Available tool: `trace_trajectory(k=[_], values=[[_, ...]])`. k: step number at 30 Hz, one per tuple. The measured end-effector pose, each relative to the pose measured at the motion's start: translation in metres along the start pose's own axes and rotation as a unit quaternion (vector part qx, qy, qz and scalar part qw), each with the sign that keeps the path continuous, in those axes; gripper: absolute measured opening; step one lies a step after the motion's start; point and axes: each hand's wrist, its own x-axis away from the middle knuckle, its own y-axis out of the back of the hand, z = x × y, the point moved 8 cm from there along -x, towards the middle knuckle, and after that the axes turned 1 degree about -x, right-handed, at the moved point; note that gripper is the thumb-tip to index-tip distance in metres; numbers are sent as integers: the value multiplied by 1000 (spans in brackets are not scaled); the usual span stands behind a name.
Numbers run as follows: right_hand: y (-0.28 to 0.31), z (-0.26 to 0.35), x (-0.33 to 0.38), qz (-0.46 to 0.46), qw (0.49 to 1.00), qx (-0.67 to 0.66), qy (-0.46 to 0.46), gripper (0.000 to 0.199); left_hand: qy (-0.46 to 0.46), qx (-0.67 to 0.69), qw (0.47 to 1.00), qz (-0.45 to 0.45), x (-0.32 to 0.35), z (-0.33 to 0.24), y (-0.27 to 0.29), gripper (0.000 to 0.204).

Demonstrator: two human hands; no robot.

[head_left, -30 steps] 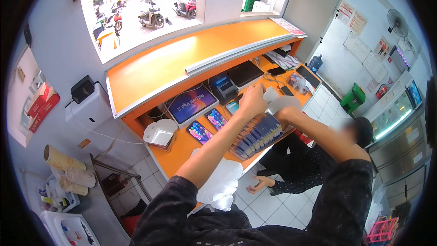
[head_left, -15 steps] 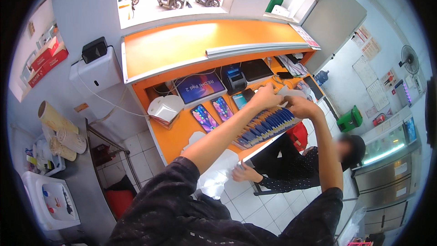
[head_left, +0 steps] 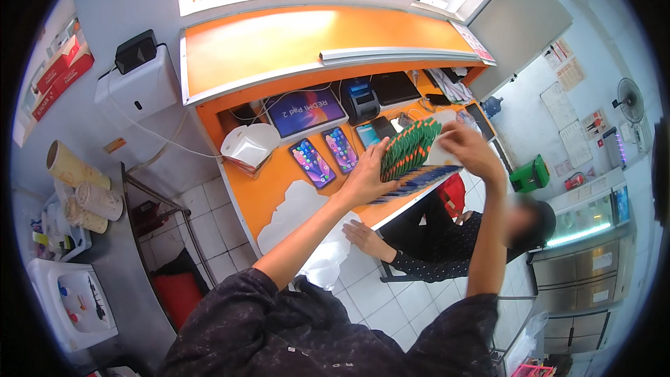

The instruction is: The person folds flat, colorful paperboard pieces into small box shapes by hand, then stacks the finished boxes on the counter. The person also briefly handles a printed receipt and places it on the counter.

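Note:
My left hand (head_left: pixel 366 176) grips the left end of a fanned bunch of flat green-and-orange paper pieces (head_left: pixel 408 148), which stands tilted up over the counter. Under the bunch, close to the counter's near edge, lies a row of blue pieces (head_left: pixel 427 177). Just past the bunch's right end is my right hand (head_left: pixel 472 151), its fingers bent and smeared by motion. Whether it holds anything cannot be made out. A pale white sheet (head_left: pixel 434 153) shows between the bunch and this hand.
On the orange counter (head_left: pixel 258 204) are two lit phones (head_left: pixel 312 163), a boxed tablet (head_left: pixel 305 110), a card-terminal-like device (head_left: pixel 360 101) and stacked white paper pieces (head_left: pixel 248 145). A seated person (head_left: pixel 447 251) in dark dotted clothes rests a hand by white sheets (head_left: pixel 307 227) at the near edge.
My left hand has come from the row's far side to its left end. The green-and-orange bunch now stands raised, where mostly blue pieces showed before. My right hand has shifted slightly upward.

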Motion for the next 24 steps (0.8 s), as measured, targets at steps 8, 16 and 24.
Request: trace_trajectory(k=[8,16,24], values=[[-32,-101,23,-379,812,-445,6,65,6,-75,997,14,6,34,1,126],[-77,-107,-28,-213,741,-636,36,63,-12,-40,999,10,24,93,-29,143],[-89,-85,-9,-197,728,-654,62,69,31,-36,998,39,13,107,-30,125]])
